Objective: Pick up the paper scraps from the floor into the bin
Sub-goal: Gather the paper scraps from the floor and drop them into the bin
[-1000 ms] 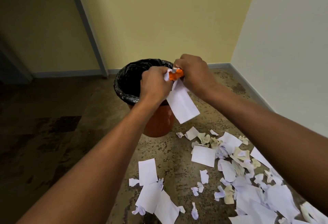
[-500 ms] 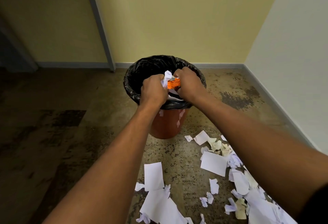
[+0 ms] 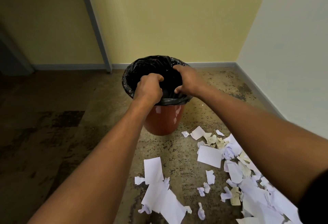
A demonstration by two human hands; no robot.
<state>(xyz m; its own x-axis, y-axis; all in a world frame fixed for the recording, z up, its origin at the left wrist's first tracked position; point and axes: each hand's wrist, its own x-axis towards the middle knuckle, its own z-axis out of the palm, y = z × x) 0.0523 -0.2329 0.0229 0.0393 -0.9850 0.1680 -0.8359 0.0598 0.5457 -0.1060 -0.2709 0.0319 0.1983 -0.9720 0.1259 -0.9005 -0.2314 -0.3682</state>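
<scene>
An orange-brown bin (image 3: 162, 122) with a black liner stands on the floor near the corner. Both my hands hover over its mouth. My left hand (image 3: 148, 89) is above the near left part of the rim, its fingers bent down, with no paper visible in it. My right hand (image 3: 188, 80) is above the right part of the rim, fingers spread and relaxed, holding nothing. The inside of the bin is dark and its contents are hidden. Several white and cream paper scraps (image 3: 209, 156) lie on the floor to the right of the bin, and larger white sheets (image 3: 153, 168) lie nearer me.
A yellow wall with a grey skirting (image 3: 213, 64) runs behind the bin, and a white wall (image 3: 287, 64) closes the right side. A grey door frame (image 3: 99, 42) comes down to the floor at the back left. Small white bits stick to the bin's outer wall.
The white sheet and the orange piece that both hands held over the bin are gone from them. The hands have moved apart above the bin's mouth.
</scene>
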